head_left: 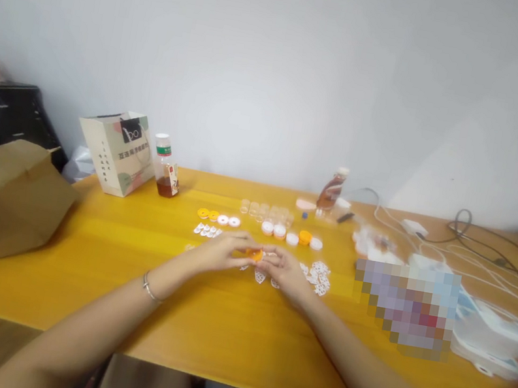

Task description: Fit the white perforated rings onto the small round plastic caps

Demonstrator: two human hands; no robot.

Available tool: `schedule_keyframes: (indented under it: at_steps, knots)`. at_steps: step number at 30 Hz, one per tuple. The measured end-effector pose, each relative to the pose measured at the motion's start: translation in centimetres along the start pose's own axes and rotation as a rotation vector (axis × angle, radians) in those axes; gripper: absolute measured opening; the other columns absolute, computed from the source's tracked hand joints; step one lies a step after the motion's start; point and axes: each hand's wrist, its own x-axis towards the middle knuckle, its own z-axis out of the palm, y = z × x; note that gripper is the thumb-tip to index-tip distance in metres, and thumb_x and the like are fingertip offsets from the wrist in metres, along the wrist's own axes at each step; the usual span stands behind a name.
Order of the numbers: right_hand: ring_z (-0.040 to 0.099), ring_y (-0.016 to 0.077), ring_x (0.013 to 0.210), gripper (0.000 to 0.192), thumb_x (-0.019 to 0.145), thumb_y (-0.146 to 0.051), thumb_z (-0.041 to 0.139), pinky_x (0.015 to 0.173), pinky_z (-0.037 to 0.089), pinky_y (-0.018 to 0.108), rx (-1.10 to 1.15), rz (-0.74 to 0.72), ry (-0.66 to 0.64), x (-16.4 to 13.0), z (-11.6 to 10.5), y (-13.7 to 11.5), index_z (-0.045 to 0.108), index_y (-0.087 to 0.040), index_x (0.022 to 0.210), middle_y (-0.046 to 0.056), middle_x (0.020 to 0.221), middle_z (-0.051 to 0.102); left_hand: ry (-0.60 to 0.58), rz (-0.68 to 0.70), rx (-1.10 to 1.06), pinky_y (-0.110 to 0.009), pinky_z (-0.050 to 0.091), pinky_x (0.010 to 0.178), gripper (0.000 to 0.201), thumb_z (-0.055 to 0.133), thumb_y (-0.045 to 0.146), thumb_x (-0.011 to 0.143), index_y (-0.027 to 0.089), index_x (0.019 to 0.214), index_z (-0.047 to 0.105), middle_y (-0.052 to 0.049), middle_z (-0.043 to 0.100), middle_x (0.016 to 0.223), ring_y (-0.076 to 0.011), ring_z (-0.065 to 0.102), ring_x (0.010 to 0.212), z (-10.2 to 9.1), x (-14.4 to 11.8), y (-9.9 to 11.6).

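Both my hands meet over the middle of the yellow table (77, 269). My left hand (222, 251) and my right hand (283, 269) pinch a small orange cap (255, 255) between their fingertips. Small white patterned pieces (317, 276) lie scattered just right of my right hand, and more (207, 230) lie beyond my left hand. A row of orange and white round caps (218, 217) sits further back, with another row (291, 236) to its right. Small clear vials (263, 210) stand behind them. A bracelet circles my left wrist.
A printed paper bag (117, 154) and a bottle with brown liquid (166, 168) stand at the back left. A brown paper bag (0, 197) lies at the left edge. Another brown bottle (332, 190) stands at the back. White cables and chargers (475, 270) crowd the right side.
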Motion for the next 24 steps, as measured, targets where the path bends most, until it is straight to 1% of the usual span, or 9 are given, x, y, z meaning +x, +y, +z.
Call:
schedule_keyframes:
  at_steps: [3,6,9,13,16,19,22,24]
  knots:
    - [0.059,0.0119,0.058,0.038,0.065,-0.032,0.066,0.062,0.044,0.026,0.047,-0.030,-0.015,-0.3,0.3,-0.2,0.043,-0.022,0.094,-0.003,0.063,0.065,-0.014,-0.023,-0.033,-0.025,0.043,0.076,0.033,0.054,0.033,0.078,0.019,0.107,0.057,-0.006,0.060,0.094,-0.0143,0.055,0.084,-0.2,0.0,0.1]
    - [0.059,0.0110,0.055,0.039,0.065,-0.030,0.066,0.064,0.045,0.027,0.098,-0.059,-0.043,-0.5,0.5,-0.3,0.037,-0.024,0.090,-0.005,0.062,0.065,-0.048,-0.036,-0.062,-0.022,0.044,0.068,0.031,0.054,0.031,0.079,0.017,0.107,0.057,-0.006,0.059,0.089,-0.0123,0.055,0.076,-0.2,-0.1,0.4]
    - [0.061,0.0124,0.059,0.037,0.066,-0.032,0.066,0.066,0.045,0.029,0.120,-0.082,-0.063,-0.5,0.6,-0.4,0.035,-0.025,0.086,-0.004,0.067,0.067,-0.041,0.017,-0.050,-0.020,0.043,0.067,0.027,0.049,0.025,0.082,0.017,0.106,0.058,-0.007,0.058,0.090,-0.0117,0.055,0.077,-0.3,-0.1,0.7]
    - [0.063,0.0155,0.069,0.037,0.066,-0.033,0.066,0.067,0.045,0.030,0.126,-0.083,-0.079,-0.4,0.5,-0.5,0.035,-0.024,0.083,-0.003,0.067,0.067,-0.045,0.082,0.048,-0.021,0.043,0.071,0.026,0.047,0.022,0.082,0.017,0.106,0.056,-0.007,0.057,0.092,-0.0129,0.055,0.080,-0.3,0.0,0.6]
    - [0.062,0.0140,0.063,0.037,0.066,-0.034,0.066,0.063,0.045,0.028,0.072,-0.061,-0.078,-0.4,0.4,-0.6,0.035,-0.024,0.083,-0.004,0.060,0.065,-0.083,0.090,0.134,-0.022,0.044,0.069,0.025,0.046,0.024,0.083,0.017,0.105,0.056,-0.008,0.057,0.092,-0.0128,0.055,0.078,-0.2,-0.1,0.7]
    - [0.058,0.0112,0.053,0.034,0.068,-0.035,0.064,0.057,0.043,0.025,-0.003,-0.046,-0.079,-0.6,0.4,-0.7,0.036,-0.023,0.084,-0.006,0.054,0.062,-0.116,0.096,0.221,-0.023,0.045,0.072,0.027,0.043,0.025,0.085,0.016,0.108,0.053,-0.009,0.056,0.097,-0.0140,0.055,0.083,-0.1,-0.2,1.1]
    - [0.059,0.0112,0.057,0.031,0.070,-0.036,0.062,0.058,0.044,0.025,-0.038,-0.054,-0.137,-0.5,-0.2,-0.8,0.039,-0.021,0.084,-0.003,0.060,0.064,-0.128,0.117,0.296,-0.025,0.046,0.075,0.029,0.038,0.025,0.086,0.014,0.111,0.049,-0.010,0.055,0.098,-0.0150,0.056,0.086,-0.1,-0.3,1.7]
    - [0.061,0.0128,0.064,0.028,0.070,-0.035,0.061,0.061,0.045,0.026,-0.096,-0.054,-0.139,-0.1,-1.4,-1.1,0.042,-0.021,0.084,0.000,0.067,0.066,-0.141,0.145,0.358,-0.026,0.047,0.074,0.030,0.036,0.025,0.087,0.013,0.111,0.049,-0.011,0.055,0.099,-0.0155,0.056,0.085,0.1,-0.6,1.9]
